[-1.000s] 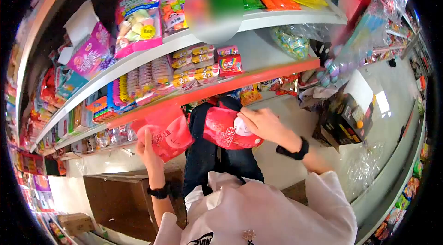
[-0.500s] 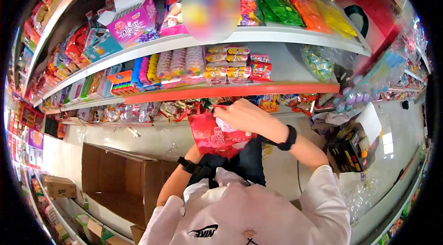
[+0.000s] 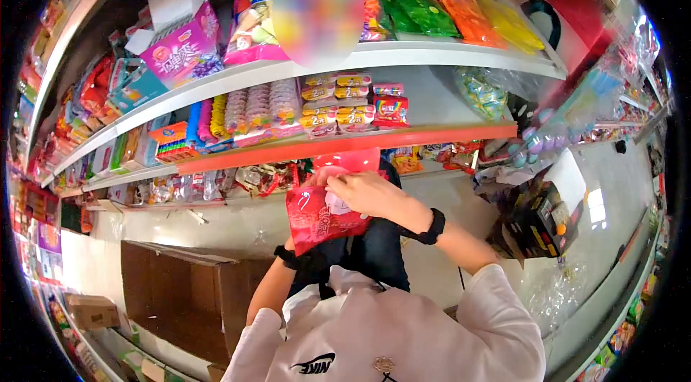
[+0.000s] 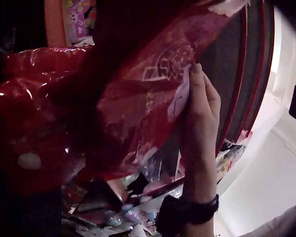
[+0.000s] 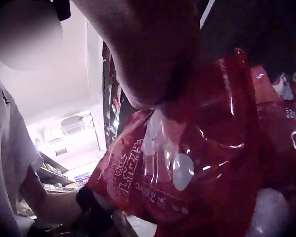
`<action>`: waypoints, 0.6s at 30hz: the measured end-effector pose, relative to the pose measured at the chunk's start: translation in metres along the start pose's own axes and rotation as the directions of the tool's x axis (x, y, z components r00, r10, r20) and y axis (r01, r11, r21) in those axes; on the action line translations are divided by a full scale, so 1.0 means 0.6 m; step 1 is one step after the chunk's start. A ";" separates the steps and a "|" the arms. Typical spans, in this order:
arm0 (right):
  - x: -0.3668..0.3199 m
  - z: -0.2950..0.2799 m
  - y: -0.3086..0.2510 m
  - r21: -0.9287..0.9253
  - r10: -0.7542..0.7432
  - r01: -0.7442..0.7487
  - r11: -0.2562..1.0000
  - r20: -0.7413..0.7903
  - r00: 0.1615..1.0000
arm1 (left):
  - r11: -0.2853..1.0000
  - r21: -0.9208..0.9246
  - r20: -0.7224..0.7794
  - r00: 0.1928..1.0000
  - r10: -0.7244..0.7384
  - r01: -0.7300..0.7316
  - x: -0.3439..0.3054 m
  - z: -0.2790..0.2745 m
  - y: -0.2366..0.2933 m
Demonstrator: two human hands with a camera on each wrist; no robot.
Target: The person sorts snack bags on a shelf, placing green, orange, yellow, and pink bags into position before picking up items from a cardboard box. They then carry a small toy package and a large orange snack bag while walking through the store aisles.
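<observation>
- Head view: in the centre of the frame the red packet is held up before the person's chest, just under the red-edged shelf of sweets. The right hand lies on its upper right part, with the fingers curled over the top edge and gripping it. The left hand is hidden behind the packet. Only its black wristband shows, at the packet's lower left, so I cannot tell its grip. A second red packet stands just above the right hand. An open cardboard box is at the lower left.
- Left wrist view: the red packet fills the left and centre. The right hand comes up from the bottom, and its fingertips pinch the packet's edge.
- Right wrist view: the right hand is at the upper centre, dark and very close, and it touches the top of the red packet, which fills the lower right.
</observation>
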State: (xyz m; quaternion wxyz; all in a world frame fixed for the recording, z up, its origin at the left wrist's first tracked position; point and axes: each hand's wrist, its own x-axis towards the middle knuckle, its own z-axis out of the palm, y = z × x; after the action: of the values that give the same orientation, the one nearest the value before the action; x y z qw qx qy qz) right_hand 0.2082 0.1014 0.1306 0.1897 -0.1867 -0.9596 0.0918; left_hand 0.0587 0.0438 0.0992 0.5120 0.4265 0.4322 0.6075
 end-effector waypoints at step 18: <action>-0.155 0.221 -0.012 0.854 0.938 -0.393 0.340 -0.340 0.072 | 0.955 -0.292 -0.320 0.946 -0.052 -0.047 0.061 -0.035 -0.064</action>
State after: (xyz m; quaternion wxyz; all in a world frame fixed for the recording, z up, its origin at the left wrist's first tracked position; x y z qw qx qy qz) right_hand 0.2331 0.0441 -0.0192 0.5852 -0.5881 -0.4369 0.3476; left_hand 0.0443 0.0821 0.0593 0.4926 0.2388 0.4154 0.7265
